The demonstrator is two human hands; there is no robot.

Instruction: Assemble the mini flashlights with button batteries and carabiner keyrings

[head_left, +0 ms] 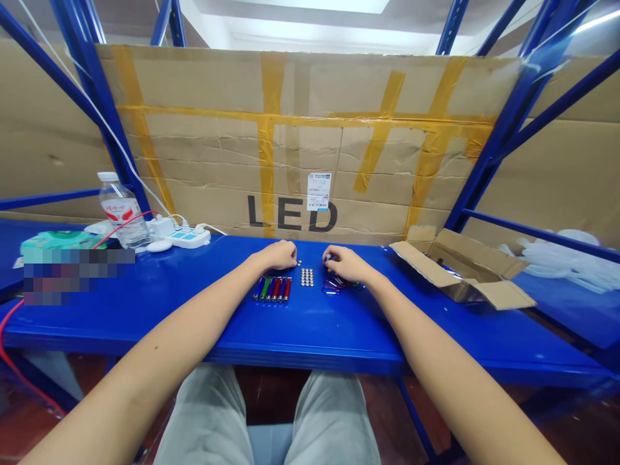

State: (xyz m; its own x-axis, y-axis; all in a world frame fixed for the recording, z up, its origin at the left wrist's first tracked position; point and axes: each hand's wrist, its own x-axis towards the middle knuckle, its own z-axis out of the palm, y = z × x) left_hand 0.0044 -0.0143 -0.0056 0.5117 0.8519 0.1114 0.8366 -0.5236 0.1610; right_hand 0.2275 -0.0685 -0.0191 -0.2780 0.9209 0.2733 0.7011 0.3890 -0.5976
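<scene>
My left hand (282,256) is closed, its fingertips down on the table beside a small silver disc (299,263); what they grip, if anything, is hidden. Across from it my right hand (343,263) is curled, with a small silvery piece (328,257) between thumb and finger. Between the hands lie several silver button cells (307,278) in a neat grid. Left of these is a row of slim metal tubes (272,289), blue, green, purple and red, with silver ends, like mini flashlights. Below my right hand lies a loose pile of coloured carabiner clips (335,285).
The blue table (194,323) meets a large cardboard sheet (213,168) at the back. An open cardboard box (455,268) sits at right. To the left stand a water bottle (123,210), a power strip (188,237) and a green pack (62,241). Blue rack posts (498,142) flank the table.
</scene>
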